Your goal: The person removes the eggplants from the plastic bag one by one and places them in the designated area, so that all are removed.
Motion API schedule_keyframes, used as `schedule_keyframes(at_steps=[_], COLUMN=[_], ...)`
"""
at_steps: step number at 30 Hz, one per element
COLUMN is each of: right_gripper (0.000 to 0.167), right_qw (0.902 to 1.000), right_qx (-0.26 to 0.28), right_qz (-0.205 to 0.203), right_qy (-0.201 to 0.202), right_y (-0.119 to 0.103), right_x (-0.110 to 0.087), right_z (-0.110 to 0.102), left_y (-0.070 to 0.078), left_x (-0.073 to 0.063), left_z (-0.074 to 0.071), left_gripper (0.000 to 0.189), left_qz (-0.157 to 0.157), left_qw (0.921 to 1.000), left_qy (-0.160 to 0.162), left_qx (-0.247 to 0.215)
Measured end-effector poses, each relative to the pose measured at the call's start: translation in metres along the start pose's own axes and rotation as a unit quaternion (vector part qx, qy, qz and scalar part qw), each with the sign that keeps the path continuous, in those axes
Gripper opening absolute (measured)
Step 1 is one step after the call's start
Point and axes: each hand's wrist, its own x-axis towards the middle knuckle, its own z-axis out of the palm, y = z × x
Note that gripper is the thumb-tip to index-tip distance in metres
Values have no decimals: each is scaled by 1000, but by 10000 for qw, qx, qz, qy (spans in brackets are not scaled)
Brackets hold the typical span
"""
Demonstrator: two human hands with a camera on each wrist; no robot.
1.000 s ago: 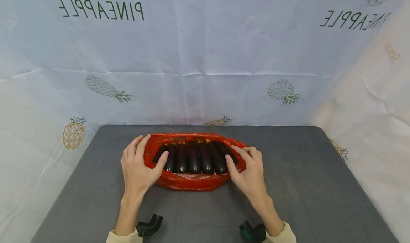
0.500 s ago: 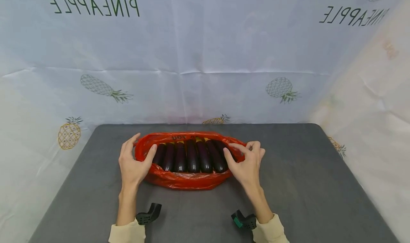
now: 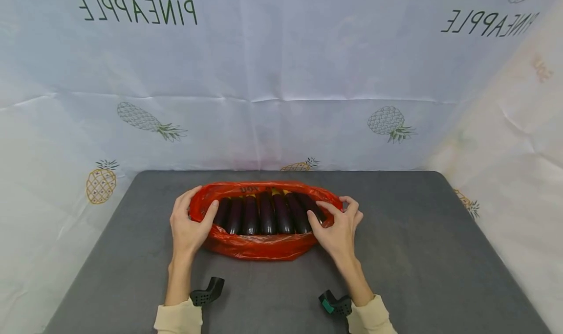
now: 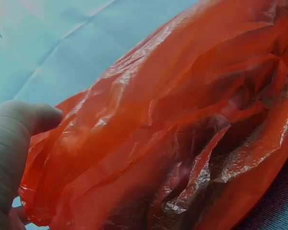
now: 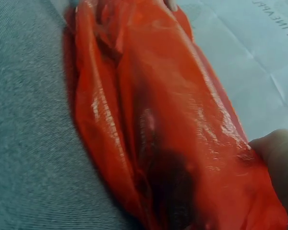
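Observation:
A red plastic bag [image 3: 259, 250] lies across the table with its mouth spread wide towards the head camera. Inside it several dark purple eggplants [image 3: 266, 214] lie side by side, their yellowish ends at the far side. At the bag's left end my left hand [image 3: 188, 226] grips the rim, thumb on the inner side and fingers outside. My right hand [image 3: 338, 229] holds the right end of the rim, with thumb and index finger over the opening. In both wrist views a thumb hooks over the crinkled red plastic [image 4: 149, 129], and the other fingers are mostly hidden.
The bag sits near the far middle of a dark grey table [image 3: 418, 256]. Behind it hangs a white cloth [image 3: 281, 70] printed with pineapples. Black wrist mounts [image 3: 207, 292] project from both cuffs.
My left hand's thumb has drawn back leftward from over the eggplants to the rim, widening the bag's mouth there. The right hand's fingers have curled more at the right end.

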Motion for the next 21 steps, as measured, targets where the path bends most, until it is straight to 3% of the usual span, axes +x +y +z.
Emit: schedule_keyframes(at_steps=[9,21], right_gripper=[39,40], right_qw=[9987,9968], right_qx=[-91,-191], right_qz=[375,426], right_qy=[-324,-649], right_y=[3,6], right_x=[-2,-2], right_z=[3,2], left_y=[0,-3], left_x=[0,0], left_z=[0,4], left_gripper=[52,44], left_qz=[90,54], left_qw=[9999,9999], left_qy=[-49,-11], left_qx=[25,136])
